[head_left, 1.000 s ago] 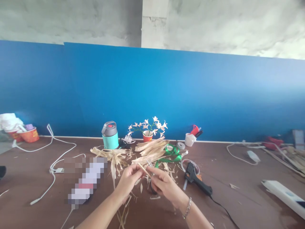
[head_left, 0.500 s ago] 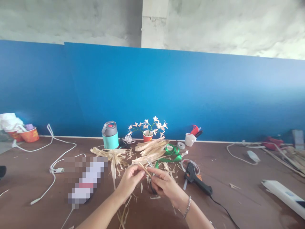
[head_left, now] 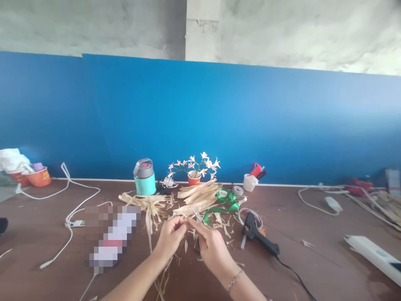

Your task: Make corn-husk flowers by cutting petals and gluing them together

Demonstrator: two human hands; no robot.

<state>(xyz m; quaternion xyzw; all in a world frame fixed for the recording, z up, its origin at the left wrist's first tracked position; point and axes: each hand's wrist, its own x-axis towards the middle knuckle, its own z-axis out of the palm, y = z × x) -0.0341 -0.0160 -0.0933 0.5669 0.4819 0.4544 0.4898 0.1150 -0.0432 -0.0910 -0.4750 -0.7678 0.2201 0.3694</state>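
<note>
**Where 2 hands met, a husk strip [head_left: 189, 220] was pinched between them**

While the brown table [head_left: 313, 217] ran along a blue wall [head_left: 282, 125], its far left end carried 2 orange paper cups [head_left: 34, 176]. A white cable [head_left: 71, 200] looped from there toward the middle. Next came a teal flask [head_left: 144, 179], upright near the wall, with a heap of dried husks [head_left: 150, 205] lying in front of it.

Just below that heap the left hand [head_left: 171, 236] hovered over the table. Its fingers were curled in, and thumb and fingertips were closed on 1 end of the husk strip. The strip was thin and pale, held above the tabletop at the centre of the view, right where the 2 hands met. The right hand [head_left: 212, 247], with a bracelet [head_left: 234, 281] on its wrist, had its fingers drawn together too and pinched the strip from the other side.

Behind the hands stood a small flower pot [head_left: 194, 179] and a green ribbon [head_left: 224, 203]. Further right sat a tape roll [head_left: 238, 190] and a white cup [head_left: 249, 184] holding pens. A black glue gun [head_left: 258, 236] lay on its side near the right hand. A white power strip [head_left: 372, 255] lay at the far right edge.
</note>
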